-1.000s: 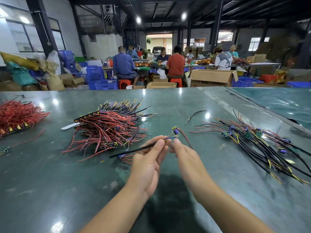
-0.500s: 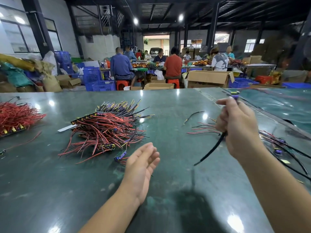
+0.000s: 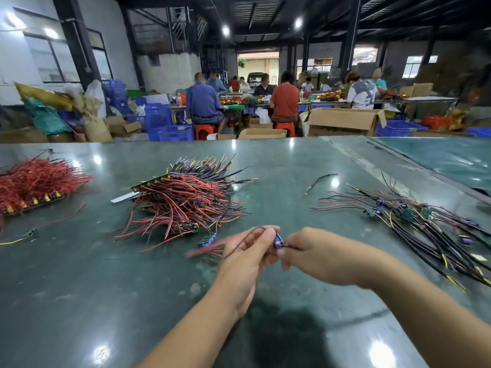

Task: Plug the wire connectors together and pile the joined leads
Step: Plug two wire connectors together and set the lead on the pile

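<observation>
Between both hands [image 3: 279, 251] (pinching): blue connector [image 3: 278, 240]

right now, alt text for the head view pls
Two bare hands meet over a green table, left hand and right hand pinching a small blue connector with thin leads. A red wire pile lies behind, joined black leads to the right.
</observation>
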A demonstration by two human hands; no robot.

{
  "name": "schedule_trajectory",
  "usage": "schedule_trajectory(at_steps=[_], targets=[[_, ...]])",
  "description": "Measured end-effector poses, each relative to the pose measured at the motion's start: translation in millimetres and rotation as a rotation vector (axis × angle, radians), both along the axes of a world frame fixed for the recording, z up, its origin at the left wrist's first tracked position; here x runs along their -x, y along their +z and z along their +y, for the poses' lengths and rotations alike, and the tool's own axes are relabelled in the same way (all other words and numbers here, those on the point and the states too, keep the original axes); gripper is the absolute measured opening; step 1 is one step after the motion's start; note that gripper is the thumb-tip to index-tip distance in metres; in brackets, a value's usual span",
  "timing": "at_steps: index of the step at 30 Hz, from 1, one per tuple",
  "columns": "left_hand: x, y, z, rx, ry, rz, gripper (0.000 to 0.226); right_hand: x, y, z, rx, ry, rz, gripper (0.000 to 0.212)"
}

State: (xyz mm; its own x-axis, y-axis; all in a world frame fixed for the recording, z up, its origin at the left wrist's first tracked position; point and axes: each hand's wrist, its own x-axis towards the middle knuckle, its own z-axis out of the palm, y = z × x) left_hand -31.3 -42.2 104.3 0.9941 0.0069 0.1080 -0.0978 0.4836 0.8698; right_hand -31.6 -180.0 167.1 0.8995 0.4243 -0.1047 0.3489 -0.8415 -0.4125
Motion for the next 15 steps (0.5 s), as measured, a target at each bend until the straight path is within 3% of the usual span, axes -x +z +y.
schedule_trajectory(at_steps=[6,10,15], targets=[[-2.8,-1.4,2.1,-0.154,0.002,-0.001,0.027,3.0,-29.6,-2.2,-0.255,-0.134,-0.192,0.044],[-5.6,-2.4,3.7,-0.231,0.03,0.045,0.033,2.3,-35.8,-6.1,-0.379,-0.129,-0.078,0.04],[-15.6,0.8,14.6,-0.134,0.159,0.069,0.031,5.3,-42.1,-10.0,-0.417,-0.105,-0.016,0.039]])
